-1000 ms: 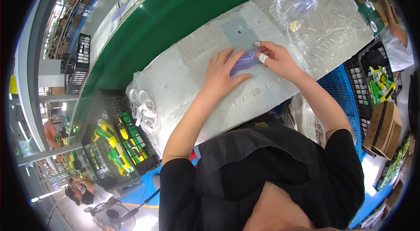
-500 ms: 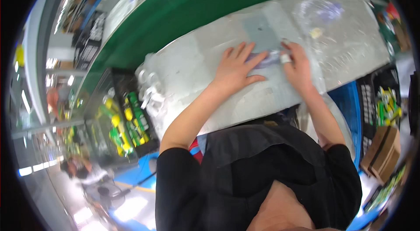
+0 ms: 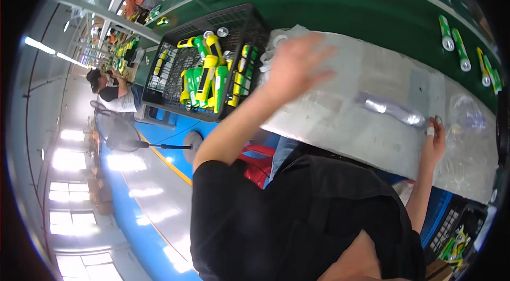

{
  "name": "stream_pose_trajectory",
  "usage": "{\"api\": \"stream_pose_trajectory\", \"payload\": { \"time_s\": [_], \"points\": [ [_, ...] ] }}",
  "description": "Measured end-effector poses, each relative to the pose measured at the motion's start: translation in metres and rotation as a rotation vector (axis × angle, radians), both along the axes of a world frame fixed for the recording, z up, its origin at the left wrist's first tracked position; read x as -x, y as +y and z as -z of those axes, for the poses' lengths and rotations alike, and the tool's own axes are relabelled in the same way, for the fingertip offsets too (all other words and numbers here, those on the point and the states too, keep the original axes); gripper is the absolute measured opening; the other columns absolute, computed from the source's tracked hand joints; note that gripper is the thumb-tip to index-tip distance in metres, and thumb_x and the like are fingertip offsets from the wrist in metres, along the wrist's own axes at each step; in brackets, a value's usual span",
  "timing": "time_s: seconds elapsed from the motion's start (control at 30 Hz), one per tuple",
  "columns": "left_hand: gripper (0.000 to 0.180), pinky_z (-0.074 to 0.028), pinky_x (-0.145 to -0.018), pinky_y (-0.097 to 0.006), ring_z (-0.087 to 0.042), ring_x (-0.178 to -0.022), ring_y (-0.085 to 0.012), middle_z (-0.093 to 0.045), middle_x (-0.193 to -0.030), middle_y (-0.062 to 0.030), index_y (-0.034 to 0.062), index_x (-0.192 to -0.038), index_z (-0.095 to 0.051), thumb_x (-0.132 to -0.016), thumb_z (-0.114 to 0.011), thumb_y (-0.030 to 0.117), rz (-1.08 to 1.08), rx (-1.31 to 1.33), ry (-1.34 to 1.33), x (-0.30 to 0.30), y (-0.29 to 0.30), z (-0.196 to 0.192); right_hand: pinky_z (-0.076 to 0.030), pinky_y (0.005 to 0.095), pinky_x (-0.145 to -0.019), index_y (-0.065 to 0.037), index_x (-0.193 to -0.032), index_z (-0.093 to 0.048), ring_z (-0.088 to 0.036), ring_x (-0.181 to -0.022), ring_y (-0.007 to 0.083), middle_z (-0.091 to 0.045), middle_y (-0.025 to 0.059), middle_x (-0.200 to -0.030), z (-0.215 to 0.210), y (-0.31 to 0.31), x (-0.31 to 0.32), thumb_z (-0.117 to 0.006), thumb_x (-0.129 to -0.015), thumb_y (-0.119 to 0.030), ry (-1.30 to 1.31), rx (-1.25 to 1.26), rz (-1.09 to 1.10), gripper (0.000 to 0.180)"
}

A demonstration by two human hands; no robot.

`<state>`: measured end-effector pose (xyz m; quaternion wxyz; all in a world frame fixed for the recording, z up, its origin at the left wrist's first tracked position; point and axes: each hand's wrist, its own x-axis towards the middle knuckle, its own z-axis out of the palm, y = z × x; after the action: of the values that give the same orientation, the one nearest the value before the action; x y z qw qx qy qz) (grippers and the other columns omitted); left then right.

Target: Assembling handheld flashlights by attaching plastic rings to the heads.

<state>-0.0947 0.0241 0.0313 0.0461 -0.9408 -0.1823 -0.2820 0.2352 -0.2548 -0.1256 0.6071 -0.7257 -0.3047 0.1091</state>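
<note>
The blurred left hand [image 3: 292, 68] hovers with an open, empty grip near the black mesh plastic crate [image 3: 241, 26] at the surface's left edge, while the right hand [image 3: 434, 143] pinches the clear plastic-wrapped silvery packet [image 3: 390, 108].

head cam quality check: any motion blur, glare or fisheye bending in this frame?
Head view: left hand smeared by motion blur; right hand sharper. Glare washes out the floor at lower left. The green conveyor belt bows with fisheye distortion; corners are black.
</note>
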Motion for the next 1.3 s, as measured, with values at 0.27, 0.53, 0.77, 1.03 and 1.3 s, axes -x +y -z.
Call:
{"api": "stream_pose_trajectory", "payload": {
  "time_s": [0.27,0.53,0.77,1.03,1.3],
  "points": [
    [0.073,-0.052,-0.083,-0.043,-0.066,-0.1,-0.0348,-0.068,-0.106,-0.0205,-0.0006,-0.112,-0.063,-0.068,-0.079,0.055,-0.949,0.44,0.38,0.275,0.142,0.004,-0.046,0.0242,-0.089,0.0,-0.136,-0.05,-0.056,-0.116,0.0148,-0.059,0.0105,-0.132,0.007,-0.001,-0.015,-0.048,-0.096,-0.005,-0.058,-0.081,0.044,0.04],
    [0.065,-0.054,-0.064,-0.034,-0.068,-0.069,-0.0224,-0.068,-0.082,-0.0136,-0.0035,-0.098,-0.066,-0.065,-0.077,0.051,-0.8,1.062,0.328,0.262,0.119,0.011,-0.046,0.0265,-0.09,-0.002,-0.134,-0.052,-0.059,-0.109,0.0146,-0.06,0.0086,-0.13,-0.023,0.052,0.035,-0.048,-0.097,-0.006,-0.133,-0.081,0.036,0.037],
    [0.079,-0.051,-0.087,-0.041,-0.064,-0.101,-0.0362,-0.064,-0.112,-0.0231,-0.0018,-0.12,-0.056,-0.059,-0.08,0.042,-0.819,0.845,0.344,0.241,0.125,0.026,-0.049,0.0266,-0.085,-0.004,-0.12,-0.06,-0.061,-0.103,0.0148,-0.064,0.0059,-0.114,-0.061,0.162,0.141,-0.055,-0.096,-0.008,-0.328,-0.071,-0.341,0.025],
    [0.052,-0.051,-0.086,-0.032,-0.064,-0.096,-0.0159,-0.066,-0.107,-0.0058,0.0023,-0.124,-0.056,-0.074,-0.07,0.005,-0.293,1.101,-0.595,0.23,0.099,-0.049,-0.049,0.0291,-0.079,-0.003,-0.106,-0.064,-0.061,-0.09,0.0164,-0.064,0.0064,-0.104,-0.097,0.19,0.185,-0.054,-0.096,-0.008,0.006,-0.035,-0.764,0.015],
    [0.056,-0.052,-0.085,-0.031,-0.064,-0.095,-0.0164,-0.066,-0.107,-0.0086,0.0005,-0.12,-0.057,-0.073,-0.079,0.023,0.332,1.303,-0.146,0.021,0.068,-0.043,-0.05,0.0384,-0.092,-0.002,-0.132,-0.049,-0.06,-0.11,0.0217,-0.06,0.0107,-0.124,-0.13,0.232,0.193,-0.06,-0.096,-0.034,0.864,-0.342,-0.835,0.049]
  ]
}}
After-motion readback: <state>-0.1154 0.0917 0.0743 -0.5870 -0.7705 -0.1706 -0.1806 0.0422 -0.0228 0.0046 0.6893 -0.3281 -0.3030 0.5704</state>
